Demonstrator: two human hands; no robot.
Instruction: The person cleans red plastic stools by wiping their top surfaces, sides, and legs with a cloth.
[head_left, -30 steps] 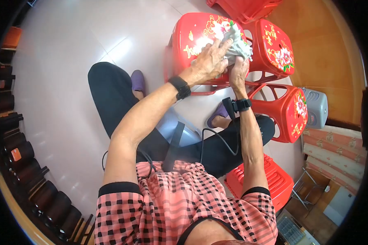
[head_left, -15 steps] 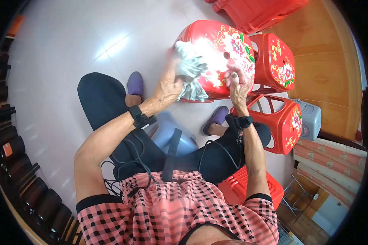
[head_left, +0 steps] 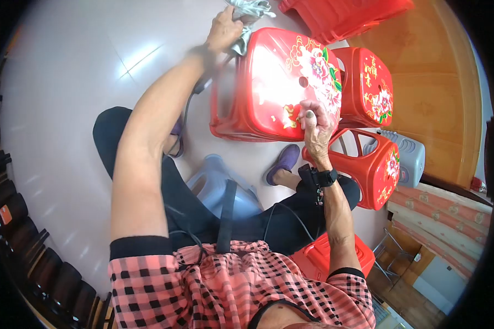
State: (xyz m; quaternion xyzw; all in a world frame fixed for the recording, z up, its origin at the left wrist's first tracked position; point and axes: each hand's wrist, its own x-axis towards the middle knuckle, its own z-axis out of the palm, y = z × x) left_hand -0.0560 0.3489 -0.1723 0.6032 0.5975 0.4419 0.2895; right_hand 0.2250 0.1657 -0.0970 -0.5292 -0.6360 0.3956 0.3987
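One pale cloth (head_left: 249, 10), crumpled, is at the top of the view, just off the far left corner of a red stool (head_left: 274, 60) with painted flowers on its seat. A fold of it hangs beside the stool's edge; whether they touch, I cannot tell. The left grip (head_left: 225, 30) is closed on the cloth, bunching it.

For good work here, my judgement is that the cloth should be folded into a pad and pressed flat with the fingers, its loose tail tucked in so it does not snag at the corner. Even strokes that follow the rounded edge would suit, with the stool steadied from the other side.

The right grip (head_left: 317, 129) is at the seat's near right edge, fingers loosely bent, thumb apart, nothing held between them. How hard it bears on the stool cannot be told.

The left arm reaches long and nearly straight, forward and slightly across toward the corner. The right arm is also extended, forearm running straight ahead, a dark band at its wrist.

Outward, two more red stools stand to the right, and a blue stool (head_left: 217, 181) shows between the person's legs.
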